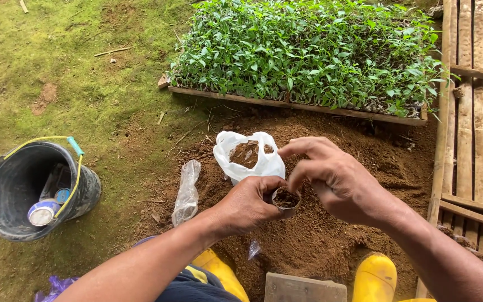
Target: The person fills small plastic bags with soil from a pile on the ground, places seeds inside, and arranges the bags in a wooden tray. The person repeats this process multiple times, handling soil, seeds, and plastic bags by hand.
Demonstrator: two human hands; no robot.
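The soil heap (320, 235) looks crumbly and matt; the white bag (264, 165) is thin, glossy plastic, as is the clear bag (186, 193); the black bucket (6, 190) is scuffed plastic; boots (375, 277) shiny yellow rubber; slats (479, 112) weathered wood
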